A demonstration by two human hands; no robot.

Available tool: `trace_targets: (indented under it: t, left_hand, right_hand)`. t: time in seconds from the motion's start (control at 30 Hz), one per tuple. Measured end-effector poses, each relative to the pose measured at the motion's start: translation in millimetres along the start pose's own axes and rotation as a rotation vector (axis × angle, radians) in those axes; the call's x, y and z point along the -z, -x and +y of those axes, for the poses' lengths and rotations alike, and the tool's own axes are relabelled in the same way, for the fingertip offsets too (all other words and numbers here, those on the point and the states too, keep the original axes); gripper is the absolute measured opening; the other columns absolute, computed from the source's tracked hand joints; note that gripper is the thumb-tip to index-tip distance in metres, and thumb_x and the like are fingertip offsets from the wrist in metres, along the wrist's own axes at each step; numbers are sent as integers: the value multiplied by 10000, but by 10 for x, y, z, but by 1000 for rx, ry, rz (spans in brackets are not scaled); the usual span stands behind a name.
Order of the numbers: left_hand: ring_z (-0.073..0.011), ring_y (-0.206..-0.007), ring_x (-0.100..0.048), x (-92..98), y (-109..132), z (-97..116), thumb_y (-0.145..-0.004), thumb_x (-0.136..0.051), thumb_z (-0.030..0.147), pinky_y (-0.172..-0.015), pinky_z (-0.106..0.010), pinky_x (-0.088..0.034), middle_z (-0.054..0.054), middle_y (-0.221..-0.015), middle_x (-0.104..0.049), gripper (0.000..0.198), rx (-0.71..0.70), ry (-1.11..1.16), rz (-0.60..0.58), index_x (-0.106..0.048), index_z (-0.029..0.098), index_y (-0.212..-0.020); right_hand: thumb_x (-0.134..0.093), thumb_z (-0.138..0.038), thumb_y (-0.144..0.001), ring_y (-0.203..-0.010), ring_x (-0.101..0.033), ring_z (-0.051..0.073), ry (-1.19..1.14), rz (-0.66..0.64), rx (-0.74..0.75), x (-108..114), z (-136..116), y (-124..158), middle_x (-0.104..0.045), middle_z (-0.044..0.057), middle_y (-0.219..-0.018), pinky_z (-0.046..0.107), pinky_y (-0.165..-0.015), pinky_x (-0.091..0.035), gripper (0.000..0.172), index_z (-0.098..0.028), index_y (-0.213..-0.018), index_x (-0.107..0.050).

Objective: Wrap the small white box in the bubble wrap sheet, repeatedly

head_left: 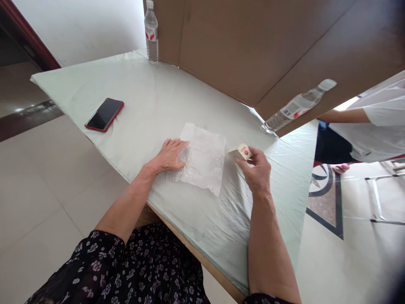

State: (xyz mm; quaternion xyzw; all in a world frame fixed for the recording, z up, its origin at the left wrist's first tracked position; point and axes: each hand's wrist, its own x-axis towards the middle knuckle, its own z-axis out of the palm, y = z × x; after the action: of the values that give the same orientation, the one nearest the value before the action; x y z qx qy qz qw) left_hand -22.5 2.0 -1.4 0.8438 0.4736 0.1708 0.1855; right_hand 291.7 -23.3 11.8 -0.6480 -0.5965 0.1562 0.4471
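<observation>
Flowered clothing (158, 261) sits nearest, left hand (172, 155) spread on bubble wrap (205, 158), right hand (257, 169) pinching a small box (241, 151).

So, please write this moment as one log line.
left hand: on flat bubble wrap | right hand: holding small box | phone: on covered table

White wall (95, 29), dark red trim (28, 31), glossy pale floor tiles (41, 194); cloth-covered table (136, 93)

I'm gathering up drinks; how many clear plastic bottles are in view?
2: one plastic bottle at the left end of the brown cardboard, near the white wall, and a second bottle at its right end. Others may be hidden behind it.
</observation>
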Motion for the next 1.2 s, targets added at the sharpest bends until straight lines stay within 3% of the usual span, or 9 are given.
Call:
trace_targets:
  t: [0.17,0.27,0.4,0.77,0.9,1.2]
  left_hand:
    - [-343,-1459,-346,14,-6,24,-742,-543,280,-1219,-568,-184,-154,-1505,-474,742,16,-19,-18,-386,200,-1463]
    - [-336,-1454,-353,4,-15,26,-738,-539,273,-1216,-554,-193,-150,-1509,-474,736,8,-35,-16,-394,190,-1455]
    - [-343,-1438,-367,-4,-18,22,-724,-543,259,-1209,-552,-201,-141,-1488,-497,729,-2,-23,-1,-414,198,-1439]
    - [-294,-1460,-334,42,0,63,-753,-519,256,-1220,-487,-181,-119,-1516,-472,711,9,-59,-51,-404,178,-1450]
    - [-291,-1446,-351,35,-7,61,-742,-530,249,-1213,-488,-194,-125,-1504,-487,688,6,-62,-40,-441,176,-1420]
    - [-297,-1429,-374,5,-8,40,-722,-540,244,-1201,-493,-211,-132,-1481,-505,687,-3,-43,-8,-463,170,-1400]
  right_hand:
    - [-687,-384,-772,-1120,-640,263,-58,-227,169,-404,-432,191,-681,80,-1274,465,-972,-496,500,-261,-1250,-608]
    - [-663,-352,-789,-1208,-607,300,9,-319,180,-613,-438,280,-660,105,-1325,520,-1041,-451,537,-243,-1309,-588]
    - [-648,-333,-812,-1203,-619,293,3,-406,152,-671,-355,317,-637,100,-1370,521,-1063,-447,584,-249,-1380,-546]
    - [-638,-264,-829,-1252,-601,307,-16,-402,238,-734,-262,305,-631,82,-1387,538,-1106,-412,631,-261,-1444,-496]
    - [-619,-233,-836,-1272,-589,293,-4,-402,251,-739,-244,325,-632,71,-1385,519,-1116,-408,721,-280,-1518,-389]
    - [-618,-276,-853,-1313,-559,298,-50,-399,227,-773,-211,331,-589,73,-1437,552,-1140,-373,697,-289,-1511,-387]
